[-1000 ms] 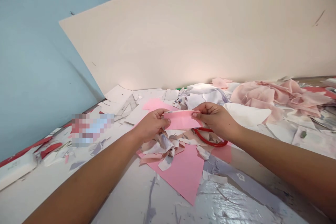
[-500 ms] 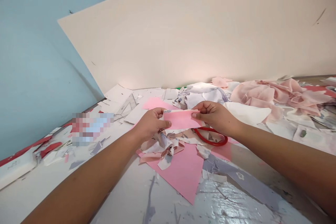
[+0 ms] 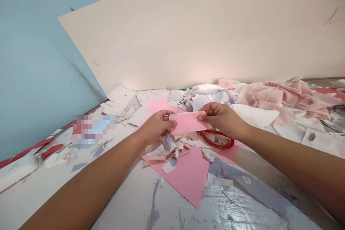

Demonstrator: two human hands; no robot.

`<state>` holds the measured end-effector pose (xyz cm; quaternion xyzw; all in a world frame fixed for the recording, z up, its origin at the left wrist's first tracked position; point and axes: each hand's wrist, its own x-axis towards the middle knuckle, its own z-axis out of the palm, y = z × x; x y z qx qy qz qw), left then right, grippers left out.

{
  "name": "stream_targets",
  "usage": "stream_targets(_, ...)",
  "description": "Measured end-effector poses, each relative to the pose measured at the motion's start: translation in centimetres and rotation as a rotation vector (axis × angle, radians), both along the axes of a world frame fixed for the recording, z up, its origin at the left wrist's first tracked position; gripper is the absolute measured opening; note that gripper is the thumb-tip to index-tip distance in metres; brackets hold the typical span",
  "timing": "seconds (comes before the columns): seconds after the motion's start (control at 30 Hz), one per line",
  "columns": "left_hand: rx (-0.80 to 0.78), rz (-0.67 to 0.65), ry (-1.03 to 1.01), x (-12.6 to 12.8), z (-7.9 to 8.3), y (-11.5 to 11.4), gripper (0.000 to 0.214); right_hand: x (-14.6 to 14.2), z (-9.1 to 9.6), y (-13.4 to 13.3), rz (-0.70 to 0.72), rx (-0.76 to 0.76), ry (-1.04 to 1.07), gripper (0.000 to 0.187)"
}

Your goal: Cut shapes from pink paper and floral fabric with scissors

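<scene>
Pink strip spans the gap between the two hands, with its broad face toward the person. From where I stand, a red scrap lies well to the left of the left hand, on the white table. Nearer that hand, just past it and to its left, is a clear set square. The left hand is nearly closed, pinching the strip's left end, thumb in front and fingers bent behind. Below the strip, crumpled scraps cover part of a pink sheet. The right hand pinches the other end likewise, fingers curled. Just under it sits a red loop handle; farther right, beyond the hand, peach cloth is heaped.
</scene>
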<state>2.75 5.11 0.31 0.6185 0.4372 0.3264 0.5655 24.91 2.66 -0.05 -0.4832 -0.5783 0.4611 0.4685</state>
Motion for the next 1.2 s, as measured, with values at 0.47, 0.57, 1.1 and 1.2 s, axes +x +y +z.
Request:
stream_targets(0.47, 0.085, 0.111, 0.02, -0.07, -0.32, 0.3, 0.041, -0.07, -0.26, 0.07, 0.063, -0.013, -0.076, 0.024)
stream_targets(0.57, 0.041, 0.066, 0.006, -0.14, -0.2, 0.29, 0.044, -0.06, -0.35, 0.13, 0.076, -0.009, -0.044, 0.026)
stream_targets(1.1, 0.08, 0.118, 0.042, -0.17, -0.52, 0.41, 0.047, -0.29, -0.37, -0.05, 0.043, -0.026, -0.016, 0.031)
stream_targets(1.2, 0.09, 0.127, 0.05, -0.04, -0.36, 0.17, 0.047, -0.36, -0.34, -0.06, 0.054, -0.055, -0.014, 0.03)
